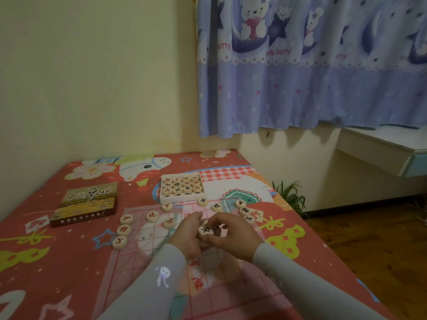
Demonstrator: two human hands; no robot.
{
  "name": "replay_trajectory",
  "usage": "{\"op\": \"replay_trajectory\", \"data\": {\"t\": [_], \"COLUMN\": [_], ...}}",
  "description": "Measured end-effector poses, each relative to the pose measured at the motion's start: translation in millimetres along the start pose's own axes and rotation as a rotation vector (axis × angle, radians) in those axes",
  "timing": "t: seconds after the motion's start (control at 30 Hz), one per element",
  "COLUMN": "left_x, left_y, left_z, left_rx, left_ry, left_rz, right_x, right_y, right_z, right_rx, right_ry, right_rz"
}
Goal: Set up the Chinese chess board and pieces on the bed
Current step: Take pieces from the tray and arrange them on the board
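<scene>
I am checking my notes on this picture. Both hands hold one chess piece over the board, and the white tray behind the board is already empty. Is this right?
Not fully. The head view shows the white tray is not empty: rows of pieces still lie in it. The rest stands: both hands, left hand and right hand, hold one chess piece over the board.

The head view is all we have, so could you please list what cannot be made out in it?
- Board: near end cut off by the bottom edge; centre hidden by both hands.
- Tray: front row of pieces hidden by its wall.
- Left hand: fingers tucked behind the held piece.
- Lid: print blurred.
</scene>
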State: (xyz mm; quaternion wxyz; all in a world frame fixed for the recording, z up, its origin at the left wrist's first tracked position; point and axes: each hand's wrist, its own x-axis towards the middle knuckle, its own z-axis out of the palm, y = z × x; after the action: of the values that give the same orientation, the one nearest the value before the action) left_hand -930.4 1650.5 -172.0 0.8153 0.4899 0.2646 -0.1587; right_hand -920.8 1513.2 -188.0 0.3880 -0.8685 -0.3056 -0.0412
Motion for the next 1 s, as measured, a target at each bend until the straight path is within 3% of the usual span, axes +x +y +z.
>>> {"op": "replay_trajectory", "data": {"t": [0.27,0.47,0.73,1.0], "left_x": [8.2,12.5,15.9,29.3], "left_y": [7.7,12.8,17.4,25.6], "left_z": [-18.0,-34.1,-45.3,-63.0], "left_rx": [-0.149,-0.178,-0.150,-0.080], "left_ry": [0.008,0.006,0.013,-0.011], "left_rz": [0.013,0.022,0.018,0.030], "right_x": [4.4,5.9,28.5,68.6], "right_y": [16.8,30.7,39.6,50.6], "right_z": [-18.5,-15.1,15.2,42.0], "right_rx": [0.120,0.073,-0.059,-0.154], "right_ry": [0.251,0.250,0.121,0.137], "right_rz": [0.177,0.230,0.306,0.367]}}
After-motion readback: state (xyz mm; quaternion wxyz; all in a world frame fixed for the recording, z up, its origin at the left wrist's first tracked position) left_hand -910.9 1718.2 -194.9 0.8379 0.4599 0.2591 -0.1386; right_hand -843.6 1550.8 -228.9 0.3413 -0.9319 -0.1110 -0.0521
